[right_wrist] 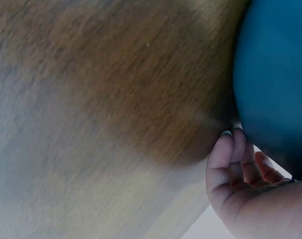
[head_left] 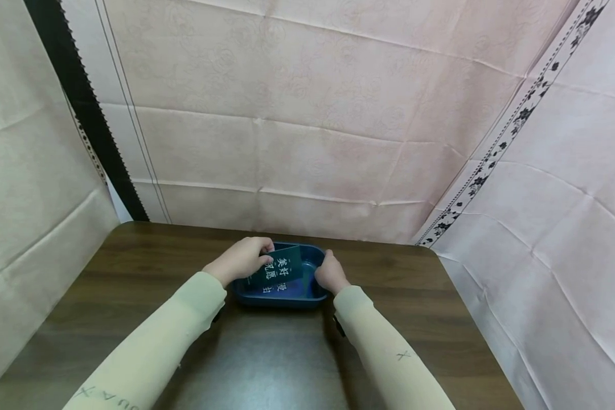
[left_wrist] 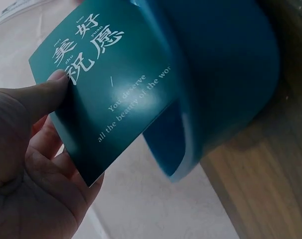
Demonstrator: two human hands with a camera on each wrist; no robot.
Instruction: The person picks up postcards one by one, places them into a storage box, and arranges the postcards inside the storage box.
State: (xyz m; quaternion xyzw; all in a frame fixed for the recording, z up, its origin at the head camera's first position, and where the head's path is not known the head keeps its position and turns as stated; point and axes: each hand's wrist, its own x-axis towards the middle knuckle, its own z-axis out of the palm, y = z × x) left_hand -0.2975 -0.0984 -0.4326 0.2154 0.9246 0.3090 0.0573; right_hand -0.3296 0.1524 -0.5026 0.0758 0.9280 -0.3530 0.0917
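A blue plastic basin (head_left: 282, 303) stands near the far edge of the table. My left hand (head_left: 243, 260) pinches a dark green card (head_left: 286, 267) with white Chinese lettering, held tilted over the basin. In the left wrist view, the thumb lies on the printed face of the card (left_wrist: 111, 84) and the fingers are behind it. Beneath it, a bluish card (head_left: 293, 289) with white characters lies in the basin, partly covered. At the basin's right end, my right hand (head_left: 332, 274) grips the wall, fingers curled against the outside.
The brown wood-grain table (head_left: 143, 273) has rounded far corners. Pale creased cloth (head_left: 328, 131) hangs behind it, with more cloth at both sides. A black strip (head_left: 97, 125) runs down the left, and a floral border (head_left: 492, 148) down the right.
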